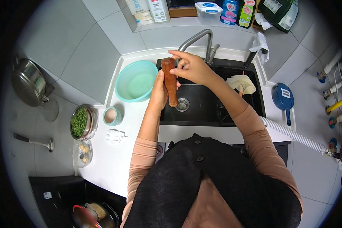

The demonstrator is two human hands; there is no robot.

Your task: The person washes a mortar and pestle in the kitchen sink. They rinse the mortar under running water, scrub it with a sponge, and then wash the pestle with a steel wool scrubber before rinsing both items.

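Observation:
Over the left part of the black double sink (199, 114), my left hand (159, 92) is closed around a reddish-brown wooden pestle (169, 81), held nearly upright in the picture with its thick end toward the faucet. My right hand (189, 67) is at the pestle's thick end, thumb near its side and index finger extended past it; whether it touches the wood is hard to tell. The bent metal faucet (198, 37) rises behind the hands. Left of them a light teal plastic basin (136, 81) sits on the white counter. The round drain strainer (182, 104) shows just beside the pestle's narrow end.
A teal cup (113, 116), a crumpled white cloth (115, 137) and a bowl of chopped greens (79, 121) stand on the left counter. A pale cloth (241, 84) lies at the right basin. A blue lidded scoop (283, 97) and a ribbed hose (295, 135) are at right.

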